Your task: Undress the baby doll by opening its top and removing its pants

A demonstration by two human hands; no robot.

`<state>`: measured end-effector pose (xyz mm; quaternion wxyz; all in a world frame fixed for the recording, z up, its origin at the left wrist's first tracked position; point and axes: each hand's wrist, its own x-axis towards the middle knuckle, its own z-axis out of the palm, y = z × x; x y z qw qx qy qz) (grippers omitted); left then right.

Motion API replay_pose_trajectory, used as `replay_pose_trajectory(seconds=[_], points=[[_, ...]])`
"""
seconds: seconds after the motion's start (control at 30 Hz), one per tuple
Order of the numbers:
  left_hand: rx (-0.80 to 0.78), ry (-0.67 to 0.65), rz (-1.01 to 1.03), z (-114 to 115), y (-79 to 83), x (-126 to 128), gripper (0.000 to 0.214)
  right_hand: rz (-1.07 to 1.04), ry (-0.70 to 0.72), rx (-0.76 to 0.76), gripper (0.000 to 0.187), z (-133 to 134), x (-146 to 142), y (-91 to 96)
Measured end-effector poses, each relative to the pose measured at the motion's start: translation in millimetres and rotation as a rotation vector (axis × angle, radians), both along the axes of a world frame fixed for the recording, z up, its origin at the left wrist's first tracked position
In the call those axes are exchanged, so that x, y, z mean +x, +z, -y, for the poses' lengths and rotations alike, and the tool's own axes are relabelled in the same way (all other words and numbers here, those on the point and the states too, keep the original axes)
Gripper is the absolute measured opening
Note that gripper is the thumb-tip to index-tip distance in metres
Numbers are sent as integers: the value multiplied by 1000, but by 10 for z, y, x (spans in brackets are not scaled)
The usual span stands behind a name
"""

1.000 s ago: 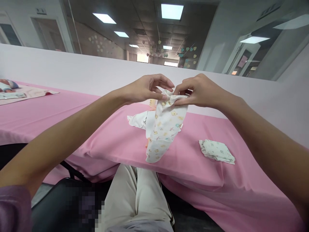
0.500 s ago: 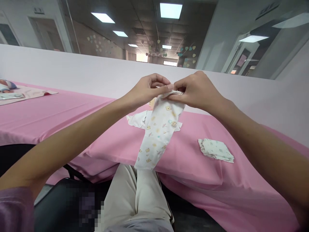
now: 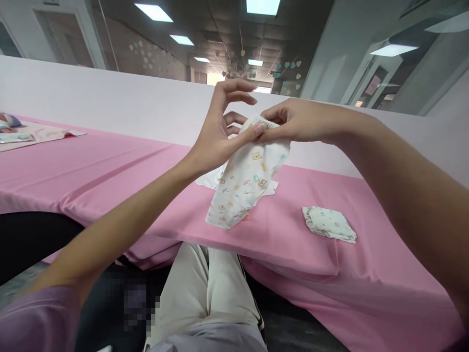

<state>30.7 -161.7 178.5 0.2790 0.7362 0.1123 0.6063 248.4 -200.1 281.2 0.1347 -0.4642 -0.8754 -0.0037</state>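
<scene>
A pair of white baby pants (image 3: 244, 176) with a small bear print hangs from my hands above the pink table, gathered waistband uppermost. My left hand (image 3: 223, 129) has its thumb pressed on the cloth just below the band, with some fingers behind it and the upper ones spread in the air. Close beside it, my right hand (image 3: 289, 120) pinches the waistband between thumb and curled fingers. Partly hidden behind the pants, another white garment (image 3: 210, 179) lies on the table. A folded white printed cloth (image 3: 329, 223) rests to the right.
Pink cloth (image 3: 120, 171) covers the table and drapes over its front edge near my knees. A pale mat (image 3: 47, 134) with items on it lies at the far left. Behind the table stands a white wall (image 3: 110, 98) with a window above. A black chair (image 3: 32, 244) is at left.
The pants have risen a little and their lower end has swung up from over my lap. My left hand's upper fingers have lifted and spread; my right wrist has turned flatter.
</scene>
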Motion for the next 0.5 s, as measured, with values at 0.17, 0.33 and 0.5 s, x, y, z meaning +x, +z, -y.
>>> replay_pose_trajectory(seconds=[0.17, 0.33, 0.5], points=[[-369, -305, -226, -86, -741, -120, 80, -212, -23, -206, 39, 128, -173, 83], [-746, -534, -529, 14, -1762, -353, 71, -502, -160, -302, 35, 26, -25, 109], [-944, -604, -415, 165, -2256, -648, 60, -600, -239, -406, 40, -41, 551, -154]])
